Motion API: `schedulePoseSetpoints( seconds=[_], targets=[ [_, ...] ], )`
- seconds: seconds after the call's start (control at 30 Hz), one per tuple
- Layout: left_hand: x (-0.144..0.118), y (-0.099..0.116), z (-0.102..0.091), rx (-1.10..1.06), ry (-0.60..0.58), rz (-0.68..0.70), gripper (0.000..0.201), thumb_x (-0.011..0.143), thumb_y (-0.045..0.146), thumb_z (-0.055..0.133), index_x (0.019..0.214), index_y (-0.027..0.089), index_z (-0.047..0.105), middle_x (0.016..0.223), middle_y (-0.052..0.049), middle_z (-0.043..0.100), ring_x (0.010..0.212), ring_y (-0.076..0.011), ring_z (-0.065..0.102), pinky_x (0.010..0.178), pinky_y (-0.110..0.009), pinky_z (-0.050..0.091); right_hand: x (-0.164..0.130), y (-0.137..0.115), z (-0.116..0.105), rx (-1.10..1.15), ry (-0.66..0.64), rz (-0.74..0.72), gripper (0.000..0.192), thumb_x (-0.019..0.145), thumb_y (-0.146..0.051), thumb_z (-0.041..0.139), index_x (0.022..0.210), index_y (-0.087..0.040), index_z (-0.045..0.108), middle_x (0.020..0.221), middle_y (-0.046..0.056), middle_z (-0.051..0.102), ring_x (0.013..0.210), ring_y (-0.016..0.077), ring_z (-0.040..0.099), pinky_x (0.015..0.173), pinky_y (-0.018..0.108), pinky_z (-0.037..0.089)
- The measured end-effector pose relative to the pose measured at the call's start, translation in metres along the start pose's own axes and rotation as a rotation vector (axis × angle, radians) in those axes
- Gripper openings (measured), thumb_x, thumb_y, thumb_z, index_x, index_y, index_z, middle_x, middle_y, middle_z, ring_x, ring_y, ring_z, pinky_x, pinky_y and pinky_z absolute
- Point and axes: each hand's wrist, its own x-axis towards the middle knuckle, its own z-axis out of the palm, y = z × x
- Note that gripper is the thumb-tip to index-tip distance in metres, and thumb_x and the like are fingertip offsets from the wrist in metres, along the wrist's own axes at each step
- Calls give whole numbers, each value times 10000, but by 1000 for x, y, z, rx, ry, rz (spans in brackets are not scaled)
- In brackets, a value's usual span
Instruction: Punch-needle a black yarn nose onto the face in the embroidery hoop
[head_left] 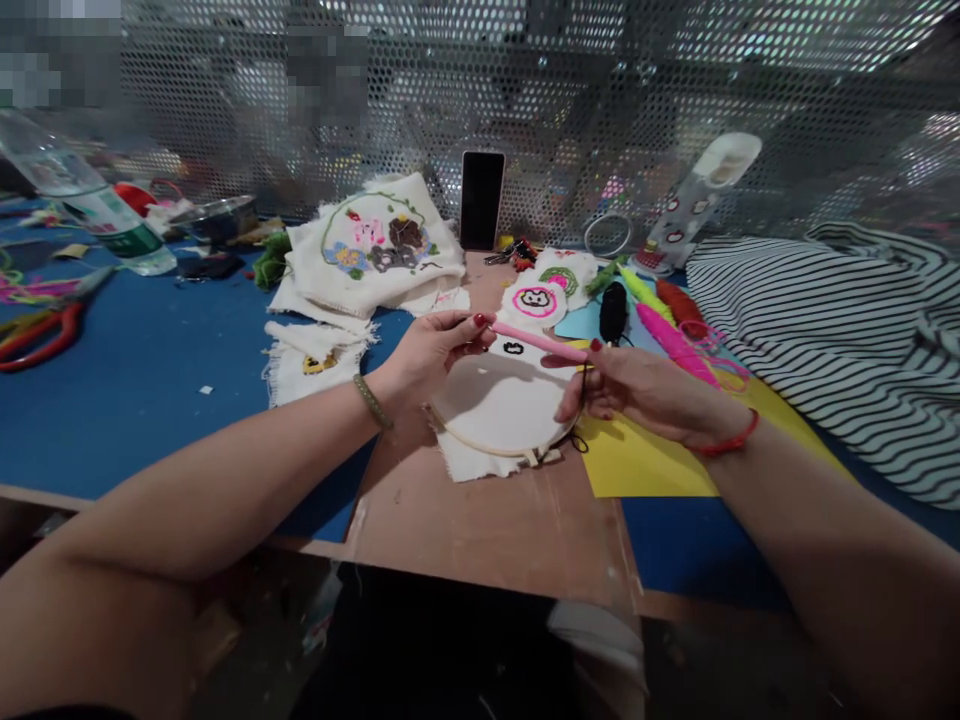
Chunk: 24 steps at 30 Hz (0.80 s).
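Pink punch-needle pen [538, 342] lies level between the two hands above the embroidery hoop [501, 408], which rests on the bare wooden strip of the worktop [480, 520] straight ahead of the person, probably so the stretched white cloth stays flat and close under the tool. Starting at the far left, red-handled scissors [37, 335] lie on the blue cover, well apart from the work, and a clear plastic bottle [90, 205] lies tilted behind them, seemingly pushed out of the way. Further in, a stack of finished embroidered cloths [375, 245] with flower motifs sits behind the hoop, likely set aside there to keep the front free. The left hand [427, 355] has its fingers [474, 330] pinched on the pen's left end, steadying it. A dark phone [481, 200] stands upright against the perforated metal screen, facing the person. Just behind the hoop lies a small cloth with a pink-ringed face [536, 302]. The right hand [637, 390] grips the pen's other end between thumb and fingertips, and a dark thread [583, 405] hangs down from there toward the hoop's edge. Beside this hand a yellow sheet [645, 465] lies under the wrist, with skeins of pink, green and red yarn [667, 330] near at hand. At the far right a striped fabric [832, 330] is heaped on the worktop.
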Motion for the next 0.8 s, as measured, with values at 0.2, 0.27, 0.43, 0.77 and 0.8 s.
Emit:
schedulePoseSetpoints(
  seconds=[0.2, 0.27, 0.43, 0.77, 0.8],
  targets=[
    [2, 5, 0, -49, 19, 23, 127, 884, 89, 709, 770, 109, 763, 669, -22, 696, 655, -80, 640, 743, -220, 512, -4, -10, -19, -78, 32, 5, 530, 779, -667, 732, 909, -159, 650, 538, -75, 414, 475, 90, 399, 464, 250, 279],
    [1, 5, 1, -49, 17, 28, 147, 893, 86, 695, 768, 117, 765, 670, -16, 700, 658, -73, 642, 752, -210, 516, -7, -14, -24, -163, 60, 6, 558, 753, -703, 730, 858, -160, 654, 523, -80, 392, 457, 75, 346, 445, 247, 232],
    [-1, 2, 1, 4, -14, 56, 75, 858, 159, 761, 789, 134, 781, 696, -20, 721, 681, -84, 651, 773, -232, 517, -19, -27, -37, -361, 89, 48, 543, 773, -696, 704, 829, -156, 681, 511, -36, 485, 474, 95, 425, 482, 275, 292],
    [-9, -3, 4, 183, -102, 152, 91, 788, 257, 830, 794, 168, 813, 714, -38, 738, 715, -123, 643, 763, -288, 492, -19, -21, -52, -890, 243, -87, 293, 826, -509, 682, 804, -245, 807, 750, 80, 766, 695, 205, 648, 645, 338, 445],
    [-10, -3, 5, 181, -114, 161, 102, 777, 267, 840, 793, 170, 814, 709, -37, 738, 712, -124, 643, 756, -287, 492, -20, -20, -53, -925, 262, -98, 246, 840, -463, 678, 812, -259, 812, 758, 72, 775, 700, 210, 658, 652, 342, 450]
  ],
)
